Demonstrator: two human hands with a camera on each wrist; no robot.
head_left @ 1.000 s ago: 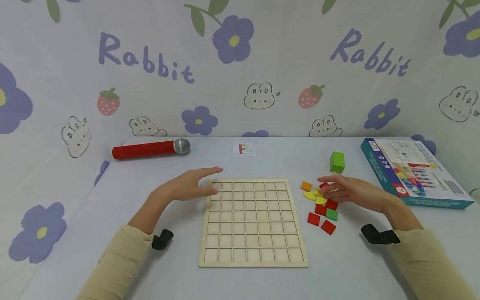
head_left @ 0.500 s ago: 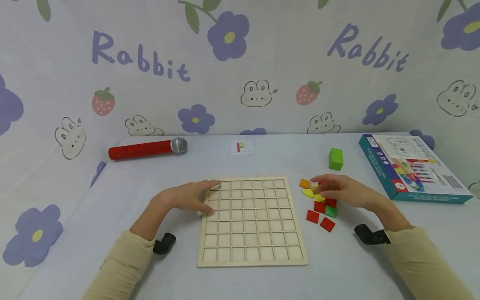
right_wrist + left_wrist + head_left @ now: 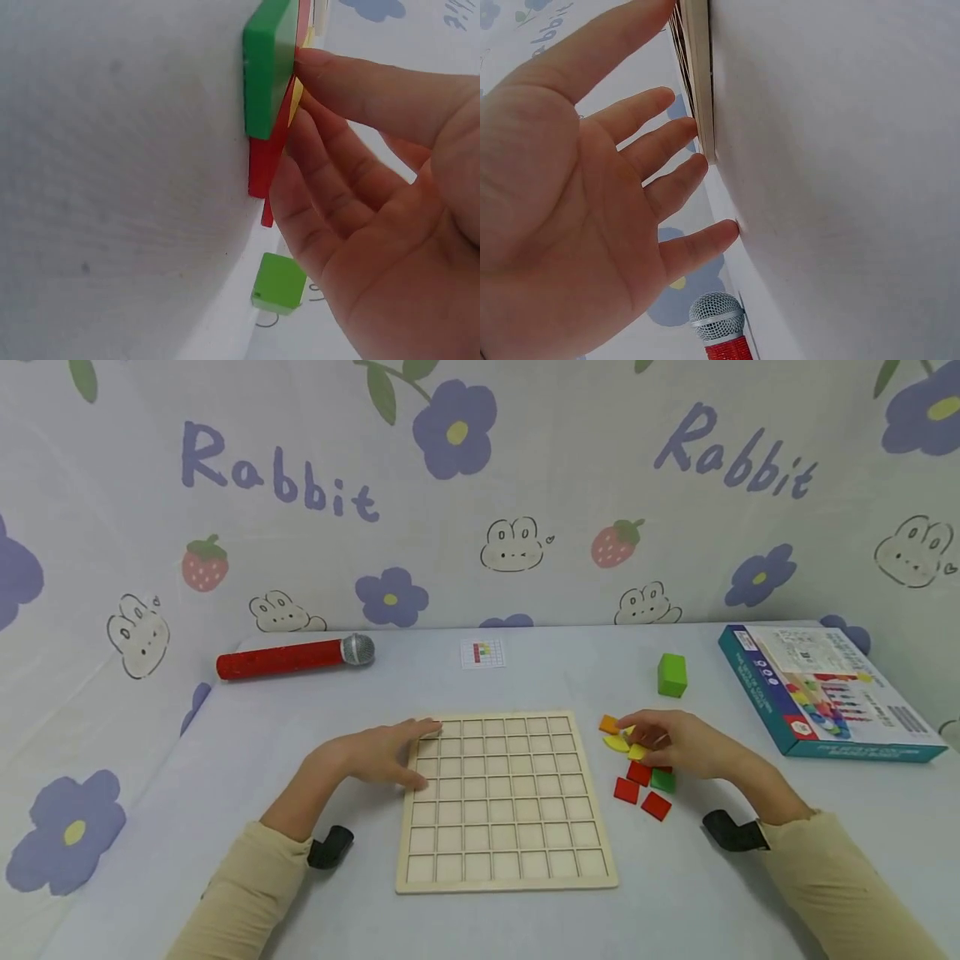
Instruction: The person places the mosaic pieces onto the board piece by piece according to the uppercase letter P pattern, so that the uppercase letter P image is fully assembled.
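My left hand [image 3: 378, 753] rests on the left edge of the wooden grid board [image 3: 510, 884], fingers spread; its palm [image 3: 592, 210] shows in the left wrist view. At the right, my right hand [image 3: 686, 743] reaches over a loose cluster of flat pieces, touching them with a gap between thumb and index finger. Around its fingertips lie yellow curved pieces [image 3: 617, 743], an orange square [image 3: 608, 724], a green square [image 3: 663, 781] and several red squares [image 3: 626, 790]. In the right wrist view the thumb meets the pieces just beyond the green square [image 3: 270, 71]. The hand partly hides some pieces.
A red microphone [image 3: 285, 660] lies at the back left. Behind the board is a small printed grid card [image 3: 482, 653]. A green block [image 3: 672, 676] stands behind the pieces, and a teal-edged box [image 3: 840, 693] lies at the far right.
My left hand has come down onto the board's left edge. My right hand has shifted slightly left and lower among the pieces, its fingers more curved. The head view has tilted a little.
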